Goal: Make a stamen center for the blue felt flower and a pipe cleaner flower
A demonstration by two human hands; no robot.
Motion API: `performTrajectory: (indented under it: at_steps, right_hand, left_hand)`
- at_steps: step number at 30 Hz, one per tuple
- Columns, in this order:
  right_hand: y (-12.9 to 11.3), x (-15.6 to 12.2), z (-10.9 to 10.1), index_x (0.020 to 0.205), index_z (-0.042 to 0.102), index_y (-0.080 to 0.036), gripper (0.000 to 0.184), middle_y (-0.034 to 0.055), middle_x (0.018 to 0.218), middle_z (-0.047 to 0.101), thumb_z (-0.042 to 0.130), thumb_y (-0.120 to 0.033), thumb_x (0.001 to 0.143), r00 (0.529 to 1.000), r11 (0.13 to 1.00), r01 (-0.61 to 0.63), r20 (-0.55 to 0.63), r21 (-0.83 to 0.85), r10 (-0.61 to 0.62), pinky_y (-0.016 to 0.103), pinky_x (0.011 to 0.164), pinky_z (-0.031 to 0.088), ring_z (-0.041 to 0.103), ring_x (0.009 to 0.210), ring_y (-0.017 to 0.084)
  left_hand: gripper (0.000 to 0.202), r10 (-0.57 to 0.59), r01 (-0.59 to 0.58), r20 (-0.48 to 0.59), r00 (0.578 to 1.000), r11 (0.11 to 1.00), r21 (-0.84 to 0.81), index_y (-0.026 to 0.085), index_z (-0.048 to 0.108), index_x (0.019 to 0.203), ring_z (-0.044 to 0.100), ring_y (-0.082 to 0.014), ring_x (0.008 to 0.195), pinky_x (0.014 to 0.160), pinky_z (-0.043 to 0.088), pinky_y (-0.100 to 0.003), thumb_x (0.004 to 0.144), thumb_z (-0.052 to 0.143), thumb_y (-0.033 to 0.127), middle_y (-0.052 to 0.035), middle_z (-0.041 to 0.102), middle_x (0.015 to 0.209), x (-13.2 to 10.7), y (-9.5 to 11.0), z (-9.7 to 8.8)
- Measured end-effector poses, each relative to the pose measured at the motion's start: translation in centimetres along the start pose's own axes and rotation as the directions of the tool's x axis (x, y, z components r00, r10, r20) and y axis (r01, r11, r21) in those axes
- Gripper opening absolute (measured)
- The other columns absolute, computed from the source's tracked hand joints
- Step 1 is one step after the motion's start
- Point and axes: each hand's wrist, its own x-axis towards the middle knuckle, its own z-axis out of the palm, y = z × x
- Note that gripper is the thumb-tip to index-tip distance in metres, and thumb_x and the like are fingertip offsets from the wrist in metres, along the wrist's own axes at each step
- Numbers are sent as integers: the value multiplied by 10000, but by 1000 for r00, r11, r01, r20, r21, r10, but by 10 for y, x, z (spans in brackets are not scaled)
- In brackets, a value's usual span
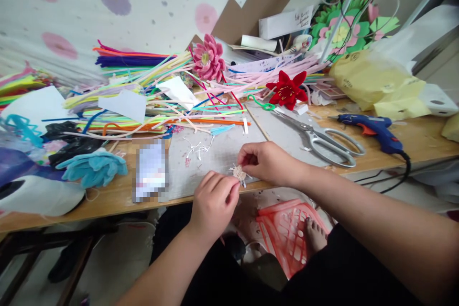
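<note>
Between my two hands, at the front edge of the table, is a small round cream-coloured piece [238,174] with thin pale strands sticking out around it. My left hand [214,201] pinches it from the left, and my right hand [267,163] pinches it from the upper right. Fine detail of the piece is too small to make out. Just beyond my hands, a few white wiry stems [199,147] lie on the grey cutting mat [179,172]. Large silver scissors [319,138] rest to the right of my right hand.
Bundles of coloured pipe cleaners [150,64] fill the back of the table. A pink flower [208,57], a red flower [287,90] and a blue flower [93,168] lie among them. At right is a blue glue gun [376,129]. Below stands a red plastic basket [287,229].
</note>
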Motion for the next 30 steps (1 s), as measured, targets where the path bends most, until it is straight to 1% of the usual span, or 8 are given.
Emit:
performTrajectory:
  at_steps: [4,9,16,22,26,30]
  right_hand:
    - [3,3,1,720,614,-157,166,-35,616,572,546,-17,662,999,992,49,-12,-117,-51,194,557,353,493,555,80]
    - [5,6,2,736,620,-156,177,-26,641,587,533,-19,664,998,990,60,-9,-126,-61,195,566,354,503,573,86]
    - [6,7,4,744,624,-155,182,-14,656,605,526,-27,659,997,985,70,-16,-160,-73,199,567,354,515,582,94]
    - [5,9,5,741,626,-162,181,-5,662,622,520,-41,657,1000,983,21,-15,-184,-24,201,564,358,525,590,103]
    - [5,13,5,731,628,-169,175,0,659,633,526,-55,644,1000,972,-17,-11,-235,14,208,558,354,528,589,111]
    - [4,16,5,724,633,-170,181,11,668,645,518,-60,639,1000,960,-26,-4,-279,25,216,563,352,536,600,121]
  left_hand:
    - [151,9,-11,33,999,999,48,182,614,765,527,-162,702,669,447,-311,806,515,77,-31,613,706,-1,0,4]
    - [150,12,-14,24,1000,997,78,176,620,772,521,-166,719,684,453,-317,806,514,76,-39,608,722,-1,-3,4]
    - [172,12,-17,48,999,994,106,174,619,730,504,-167,726,677,447,-313,805,507,67,-42,590,724,0,-4,5]
    - [192,17,-25,72,997,993,115,183,620,717,498,-175,739,680,449,-320,797,501,56,-46,581,748,0,-3,6]
    - [197,6,-16,89,996,993,118,179,619,717,493,-180,747,683,447,-325,804,493,56,-50,577,751,1,-3,5]
    - [185,10,-25,106,994,990,138,166,629,739,484,-189,755,675,446,-330,811,495,60,-61,576,759,2,-3,5]
